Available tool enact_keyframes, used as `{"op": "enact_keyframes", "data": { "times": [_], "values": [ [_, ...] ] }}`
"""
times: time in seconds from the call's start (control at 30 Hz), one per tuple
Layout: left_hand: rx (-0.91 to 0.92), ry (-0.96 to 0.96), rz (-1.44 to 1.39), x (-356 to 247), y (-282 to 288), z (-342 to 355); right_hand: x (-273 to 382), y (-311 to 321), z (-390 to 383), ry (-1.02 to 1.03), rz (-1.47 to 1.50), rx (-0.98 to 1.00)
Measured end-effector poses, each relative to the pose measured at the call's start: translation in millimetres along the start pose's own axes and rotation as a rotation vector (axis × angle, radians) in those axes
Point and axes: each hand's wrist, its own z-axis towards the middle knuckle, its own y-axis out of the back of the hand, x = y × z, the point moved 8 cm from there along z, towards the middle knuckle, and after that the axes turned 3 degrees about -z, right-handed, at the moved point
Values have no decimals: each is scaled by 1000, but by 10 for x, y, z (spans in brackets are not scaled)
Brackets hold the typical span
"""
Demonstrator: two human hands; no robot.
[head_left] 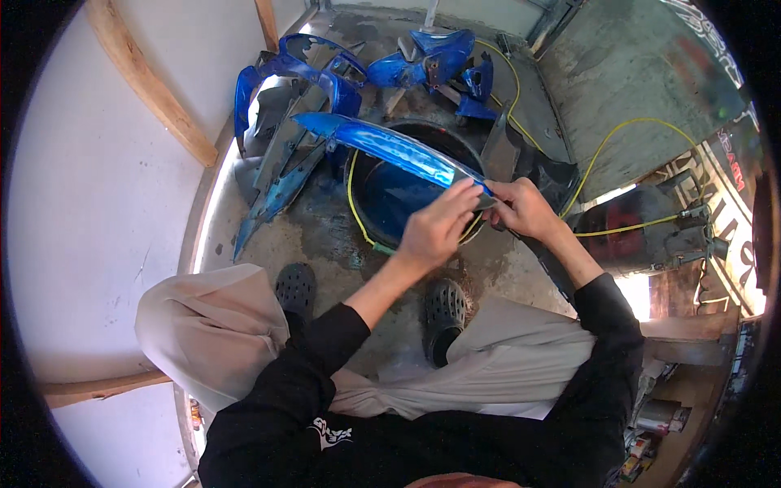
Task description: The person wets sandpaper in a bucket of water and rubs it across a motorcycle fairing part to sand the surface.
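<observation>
A long, curved blue motorcycle fairing panel stretches slantwise over a round black tub of water. Its near right end is gripped by my right hand, thumb and fingers closed around it. Beside that grip, my left hand presses bent fingers against the panel's glossy face. A dark grey patch shows at the left fingertips. Whether it is a thin sheet under them or part of the panel, I cannot tell.
Blue fairing parts lie beyond the tub, with another blue shell and dark trim at the left. A yellow hose runs by a dark tank on the right. My feet, in dark clogs, flank the near floor.
</observation>
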Motion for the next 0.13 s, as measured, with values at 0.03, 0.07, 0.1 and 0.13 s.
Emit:
{"op": "enact_keyframes", "data": {
  "times": [0.03, 0.07, 0.1, 0.13],
  "values": [
    [23, -69, 44, 72, 79, 28, 10, -27, 27, -63, 40, 28],
    [-28, -58, 136, 276, 265, 78, 10, -49, 53, -125, 76, 54],
    [-67, 72, 110, 530, 444, 176, -28, -47, 28, -145, 77, 66],
    [-205, 198, 122, 885, 733, 166, -36, -60, 66, -151, 82, 80]
  ]
}}
